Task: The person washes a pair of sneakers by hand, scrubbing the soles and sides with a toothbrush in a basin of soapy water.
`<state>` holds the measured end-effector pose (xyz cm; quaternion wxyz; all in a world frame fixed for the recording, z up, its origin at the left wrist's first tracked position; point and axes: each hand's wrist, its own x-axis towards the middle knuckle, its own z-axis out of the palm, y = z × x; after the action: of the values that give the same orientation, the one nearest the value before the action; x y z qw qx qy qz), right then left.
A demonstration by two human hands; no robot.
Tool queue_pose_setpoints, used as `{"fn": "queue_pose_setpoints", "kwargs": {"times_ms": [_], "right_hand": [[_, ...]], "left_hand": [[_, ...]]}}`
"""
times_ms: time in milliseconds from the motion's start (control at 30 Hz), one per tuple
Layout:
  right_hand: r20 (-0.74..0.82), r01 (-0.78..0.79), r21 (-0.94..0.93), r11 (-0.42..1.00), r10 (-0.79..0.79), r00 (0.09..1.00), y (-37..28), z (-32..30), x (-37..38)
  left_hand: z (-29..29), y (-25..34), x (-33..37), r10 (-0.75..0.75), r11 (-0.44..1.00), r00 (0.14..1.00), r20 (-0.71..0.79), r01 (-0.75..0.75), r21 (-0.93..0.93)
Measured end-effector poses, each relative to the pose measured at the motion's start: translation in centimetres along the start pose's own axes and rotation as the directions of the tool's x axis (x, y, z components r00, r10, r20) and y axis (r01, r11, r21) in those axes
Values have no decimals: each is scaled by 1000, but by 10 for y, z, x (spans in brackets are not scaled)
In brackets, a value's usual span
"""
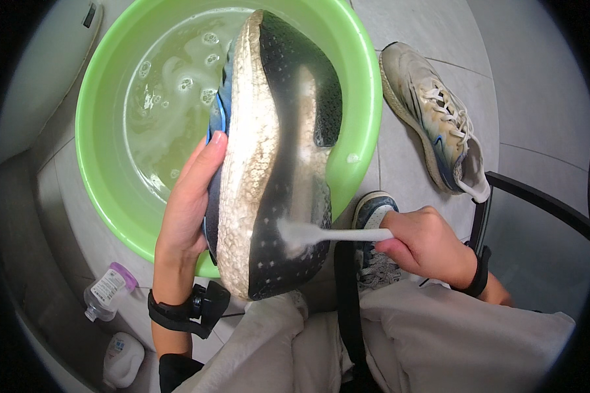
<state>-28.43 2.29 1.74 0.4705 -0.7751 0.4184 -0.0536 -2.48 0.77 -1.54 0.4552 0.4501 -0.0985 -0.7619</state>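
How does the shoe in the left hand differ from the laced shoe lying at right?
The held shoe is up in the left hand, while the resting shoe sits on the floor. The held shoe shows its dark-and-pale sole; the resting shoe shows its laced upper. Both are partly blue and partly pale.

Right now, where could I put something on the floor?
Bare tiles show between the green basin and the loose laced shoe, and beyond its toe. It's crowded by the worn shoe, beneath the brush and right hand.
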Motion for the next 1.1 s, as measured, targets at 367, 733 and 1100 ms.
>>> {"fn": "queue_pose_setpoints", "kwargs": {"times_ms": [367,733,1100], "right_hand": [[-32,38,-73,997,-40,999,10,8,-4],[-38,-76,-59,995,74,997,7,7,0],[57,1,61,998,-4,998,5,10,-6]], "left_hand": [[-1,-2,0,-2,1000,1000,15,2,-18],[0,-1,0,14,1000,1000,1,-14,-2],[1,-2,-1,14,1000,1000,-11,-14,0]]}}
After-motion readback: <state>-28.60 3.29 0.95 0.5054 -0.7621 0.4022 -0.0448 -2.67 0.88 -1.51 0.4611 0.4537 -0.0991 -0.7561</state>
